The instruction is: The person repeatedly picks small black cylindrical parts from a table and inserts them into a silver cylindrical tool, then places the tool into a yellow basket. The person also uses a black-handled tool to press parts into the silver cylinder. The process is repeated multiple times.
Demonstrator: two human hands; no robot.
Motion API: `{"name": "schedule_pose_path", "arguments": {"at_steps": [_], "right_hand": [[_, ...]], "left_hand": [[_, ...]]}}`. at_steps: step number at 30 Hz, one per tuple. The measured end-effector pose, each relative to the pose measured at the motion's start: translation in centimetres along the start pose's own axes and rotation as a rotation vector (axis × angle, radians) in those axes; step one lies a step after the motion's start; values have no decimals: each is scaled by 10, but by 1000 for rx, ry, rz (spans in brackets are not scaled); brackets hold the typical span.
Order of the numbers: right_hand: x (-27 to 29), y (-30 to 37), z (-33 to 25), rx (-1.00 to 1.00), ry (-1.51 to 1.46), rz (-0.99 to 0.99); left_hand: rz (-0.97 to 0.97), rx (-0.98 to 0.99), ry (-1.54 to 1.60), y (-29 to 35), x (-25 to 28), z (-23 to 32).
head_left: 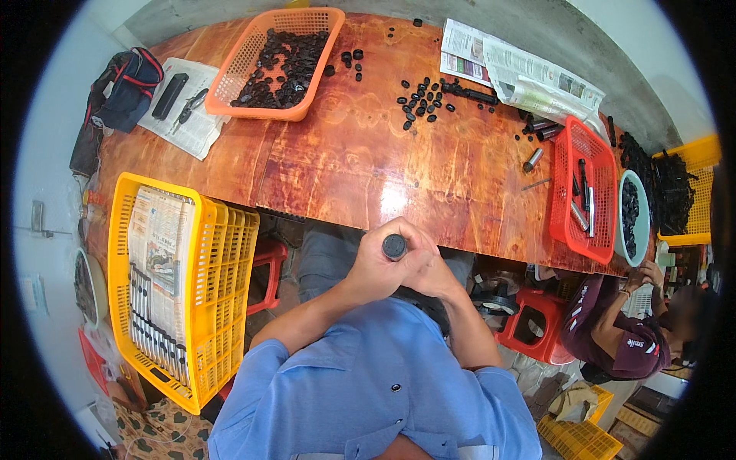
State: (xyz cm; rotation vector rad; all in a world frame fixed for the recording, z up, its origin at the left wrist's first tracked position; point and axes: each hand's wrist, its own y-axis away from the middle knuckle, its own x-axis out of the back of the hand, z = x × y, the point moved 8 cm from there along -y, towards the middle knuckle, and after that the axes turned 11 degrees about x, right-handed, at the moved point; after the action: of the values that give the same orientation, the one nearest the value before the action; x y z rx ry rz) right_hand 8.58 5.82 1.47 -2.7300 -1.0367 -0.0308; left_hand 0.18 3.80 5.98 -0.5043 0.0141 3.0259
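Just off the near edge of the table, my two hands are pressed together in front of my chest. My left hand (372, 270) is closed around a cylindrical piece with a black round end (394, 247), which points up toward me; the rest of its length is hidden. Up against it from the right, my right hand (434, 274) is closed too, its fingers wrapped around the same piece and partly covered. On the wooden table (337, 180) beyond lie scattered small black oval parts (418, 103).
An orange basket (218, 96) of black parts stands far left. Left of me, a yellow crate (201, 307) holds newspaper and silver rods with black fittings. A red basket (563, 180) with tubes and a pale green basin (622, 261) sit right. A co-worker (613, 326) sits at right.
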Motion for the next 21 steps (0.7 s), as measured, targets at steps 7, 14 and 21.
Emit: {"name": "schedule_pose_path", "arguments": {"at_steps": [7,14,21], "right_hand": [[-10,7,10,-187,-152,-151],[-9,6,8,-149,-133,-106],[-8,13,34,16,188,114]], "left_hand": [[-232,54,37,-3,-11,10],[-208,147,22,-7,-6,5],[107,67,-4,-4,1,3]]}}
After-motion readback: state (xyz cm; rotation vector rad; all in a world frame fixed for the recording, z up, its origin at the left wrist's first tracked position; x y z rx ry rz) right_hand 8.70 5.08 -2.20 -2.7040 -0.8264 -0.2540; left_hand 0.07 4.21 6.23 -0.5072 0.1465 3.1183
